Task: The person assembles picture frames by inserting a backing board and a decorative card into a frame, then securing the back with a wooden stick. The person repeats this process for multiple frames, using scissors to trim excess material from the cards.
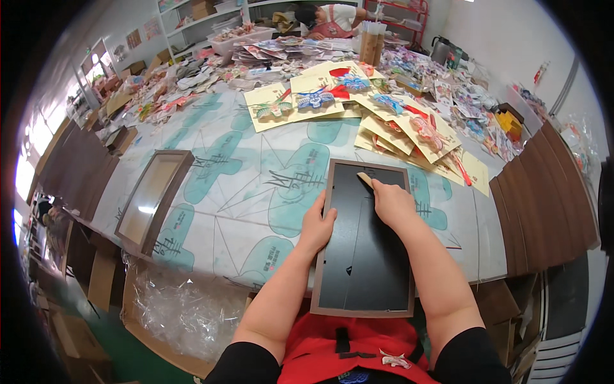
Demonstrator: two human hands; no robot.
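Note:
A brown picture frame (pixel 318 288) lies back side up before me, its black backing board (pixel 368 256) showing, partly over the table's near edge. My left hand (pixel 318 223) grips the frame's left side, thumb over the rim. Near the frame's far end, my right hand (pixel 391 203) is closed on a small flat light-wood tool (pixel 365 179), its tip on the backing board by the far edge. To the left lies another brown frame (pixel 171 198) with a glass front.
Cream cards with colourful kite figures (pixel 316 99) overlap beyond the frame. Stacked brown frames (pixel 550 198) stand at the right edge, more (pixel 80 163) at the left. Below the table is a box of clear plastic wrap (pixel 185 307). Another person (pixel 329 22) bends over the cluttered far side.

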